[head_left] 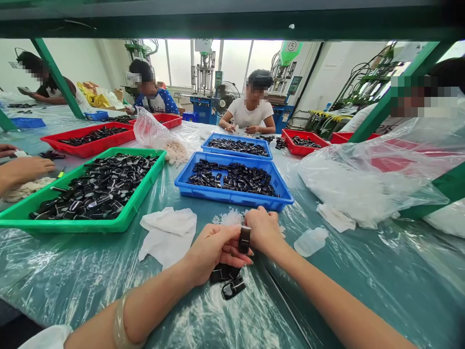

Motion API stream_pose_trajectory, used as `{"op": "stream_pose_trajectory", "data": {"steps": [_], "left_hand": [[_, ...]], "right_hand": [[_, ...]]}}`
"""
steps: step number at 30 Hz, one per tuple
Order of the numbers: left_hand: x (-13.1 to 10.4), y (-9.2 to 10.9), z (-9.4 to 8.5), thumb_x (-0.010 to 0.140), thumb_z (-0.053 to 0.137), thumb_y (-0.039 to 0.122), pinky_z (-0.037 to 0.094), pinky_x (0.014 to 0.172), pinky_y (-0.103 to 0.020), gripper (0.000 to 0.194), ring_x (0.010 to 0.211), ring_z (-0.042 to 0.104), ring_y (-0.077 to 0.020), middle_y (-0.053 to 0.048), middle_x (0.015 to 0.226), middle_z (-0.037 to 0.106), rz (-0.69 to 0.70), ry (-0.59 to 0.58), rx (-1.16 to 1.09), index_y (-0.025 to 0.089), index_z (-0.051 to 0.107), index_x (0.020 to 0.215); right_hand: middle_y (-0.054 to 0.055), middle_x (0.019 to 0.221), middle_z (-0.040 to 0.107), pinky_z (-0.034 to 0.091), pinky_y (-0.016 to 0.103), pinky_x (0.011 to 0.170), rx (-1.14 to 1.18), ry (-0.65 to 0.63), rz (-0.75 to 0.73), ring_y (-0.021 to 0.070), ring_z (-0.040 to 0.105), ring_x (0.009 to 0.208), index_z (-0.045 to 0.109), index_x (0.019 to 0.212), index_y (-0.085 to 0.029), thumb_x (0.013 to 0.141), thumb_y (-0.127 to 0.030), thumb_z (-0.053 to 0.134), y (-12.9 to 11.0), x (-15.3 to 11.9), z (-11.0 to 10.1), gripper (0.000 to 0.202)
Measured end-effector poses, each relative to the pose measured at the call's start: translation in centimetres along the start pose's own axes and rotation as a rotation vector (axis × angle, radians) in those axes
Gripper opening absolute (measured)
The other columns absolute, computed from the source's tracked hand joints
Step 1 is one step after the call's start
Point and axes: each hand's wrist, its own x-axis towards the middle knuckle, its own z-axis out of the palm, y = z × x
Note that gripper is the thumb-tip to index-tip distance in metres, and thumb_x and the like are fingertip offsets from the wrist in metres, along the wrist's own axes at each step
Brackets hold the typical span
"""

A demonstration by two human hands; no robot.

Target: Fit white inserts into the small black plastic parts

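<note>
My left hand (pixel 214 249) grips a small glossy black part (pixel 244 239) upright between thumb and fingers. Just right of it, my right hand (pixel 264 230) has its fingers bent down at a pile of small translucent pieces (pixel 229 217); whatever its fingertips hold is hidden. Several more black parts (pixel 233 287) lie on the table below my left hand. A crumpled white cloth (pixel 169 235) is to the left, and a translucent bottle (pixel 311 242) lies on its side to the right.
Blue trays (pixel 232 195) of black parts stand ahead, with a large green tray (pixel 125 222) at left and red trays (pixel 82 151) beyond. Clear plastic bags (pixel 366 179) lie at right. A green frame (pixel 232 25) crosses overhead. Several people sit around the table; another person's hand (pixel 27 169) is at far left.
</note>
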Motion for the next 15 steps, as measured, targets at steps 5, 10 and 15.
{"op": "stream_pose_trajectory", "data": {"steps": [5, 10, 15], "left_hand": [[-0.1, -0.2, 0.1, 0.067, 0.066, 0.038, 0.047, 0.052, -0.018, 0.032, 0.06, 0.064, -0.0129, -0.01, 0.073, 0.067, -0.019, -0.021, 0.063, 0.007, 0.068, 0.07], [-0.5, -0.3, 0.7, 0.064, 0.069, 0.034, 0.048, 0.053, -0.019, 0.026, 0.058, 0.062, -0.012, -0.006, 0.066, 0.066, -0.075, -0.092, 0.151, 0.009, 0.069, 0.071], [-0.6, -1.2, 1.2, 0.064, 0.069, 0.035, 0.048, 0.055, -0.02, 0.029, 0.052, 0.059, -0.01, -0.005, 0.06, 0.065, -0.128, -0.193, 0.291, 0.009, 0.071, 0.076]], "right_hand": [[0.004, 0.083, 0.062, 0.046, 0.033, 0.071, 0.223, 0.132, -0.067, 0.0147, 0.058, 0.078, 0.059, 0.083, -0.013, 0.086, -0.024, 0.049, 1.4, -1.7, 0.2, 0.015], [0.001, 0.061, 0.061, 0.043, 0.023, 0.055, 0.554, 0.161, -0.148, 0.0118, 0.056, 0.057, 0.056, 0.064, -0.017, 0.08, -0.018, 0.045, 3.6, -5.8, 0.1, 0.02], [0.002, 0.062, 0.065, 0.049, 0.022, 0.052, 0.935, 0.141, -0.1, 0.013, 0.06, 0.056, 0.06, 0.066, -0.017, 0.078, -0.028, 0.052, 4.8, -8.7, 0.7, 0.018]]}}
